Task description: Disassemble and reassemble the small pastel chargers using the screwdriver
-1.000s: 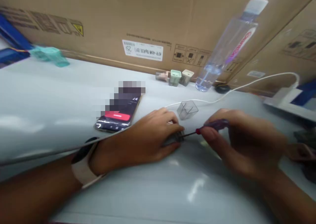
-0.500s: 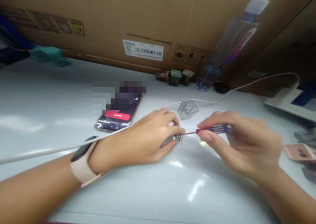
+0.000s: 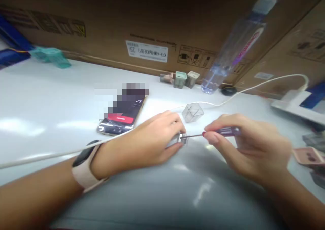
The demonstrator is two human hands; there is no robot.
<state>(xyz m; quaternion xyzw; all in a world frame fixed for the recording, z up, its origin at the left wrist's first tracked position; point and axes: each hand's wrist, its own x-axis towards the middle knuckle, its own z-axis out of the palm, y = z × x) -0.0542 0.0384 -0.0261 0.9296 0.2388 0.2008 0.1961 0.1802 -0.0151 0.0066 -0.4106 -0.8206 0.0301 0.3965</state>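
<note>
Left hand [image 3: 154, 133] is curled nearly shut around a small metal part [image 3: 183, 138], which sits at the fingertips just above the table [image 3: 45, 138]. The fingers and the blur hide most of the part, so its exact kind cannot be made out. Right hand [image 3: 245, 145] is closed in a pinch on a slim screwdriver [image 3: 225, 132] with a purple handle and red collar. Its thin shaft points left, level with the table, and its tip meets the metal part, though the exact point of contact is too small to see. Both forearms reach in from the bottom corners, with a pale band [image 3: 85, 165] around the left wrist.

A clear plastic cube [image 3: 193, 112] stands just beyond the hands, beside a white cable [image 3: 264, 81]. A phone [image 3: 119, 120], its upper part pixelated, lies to the left of the left hand. Along the far edge of the table, against a cardboard box [image 3: 101, 47], are two small adapters [image 3: 186, 79] and a clear water bottle [image 3: 228, 54], which lies tilted. A pink case [image 3: 308, 155] sits at the right edge, partly cut off.
</note>
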